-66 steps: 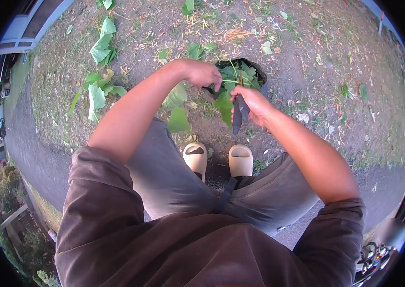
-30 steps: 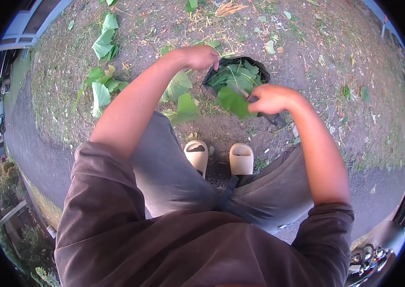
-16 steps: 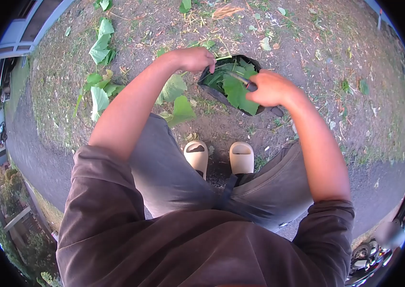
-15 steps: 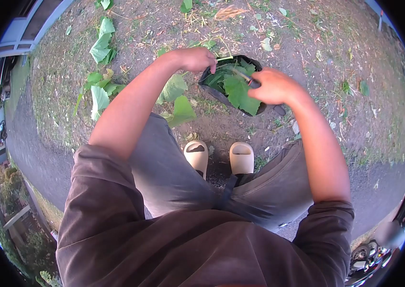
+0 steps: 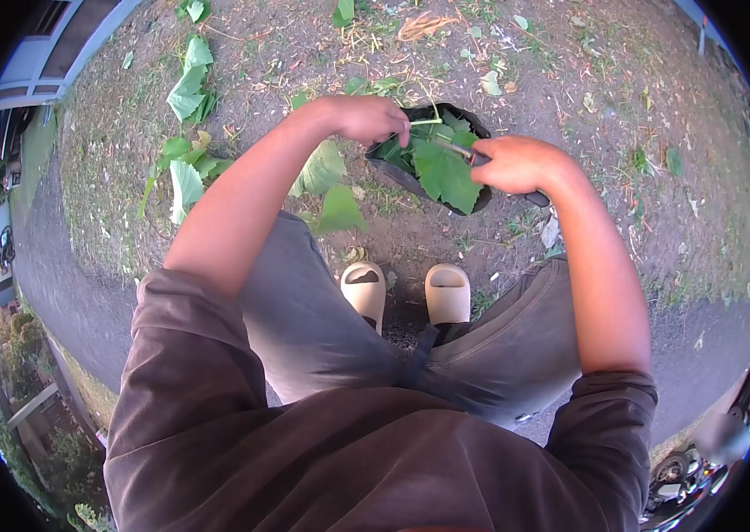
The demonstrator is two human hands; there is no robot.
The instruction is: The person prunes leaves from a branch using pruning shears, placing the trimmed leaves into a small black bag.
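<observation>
My left hand (image 5: 373, 120) is closed, its fingertips pinching a pale green stem (image 5: 425, 121) over a black bag (image 5: 400, 175). Green leaves fill the mouth of the bag, a broad lobed leaf (image 5: 446, 175) uppermost. At the bag's right side, my right hand (image 5: 521, 165) wraps around a dark-handled tool with a narrow grey blade (image 5: 455, 146). The blade points left toward the stem, and the rear end of the handle (image 5: 536, 199) shows below my palm. Whether it is a knife or shears I cannot tell.
Loose leaves (image 5: 339, 209) lie left of the bag, with more leaves (image 5: 186, 182) farther left and a folded leaf (image 5: 189, 84) beyond. Dry brown plant matter (image 5: 425, 27) lies behind the bag. My feet in beige slides (image 5: 448, 293) stand on the near ground.
My left hand has shifted slightly right and down with the stem. My right hand has moved a little right with the tool, whose blade now lies closer to the stem.
</observation>
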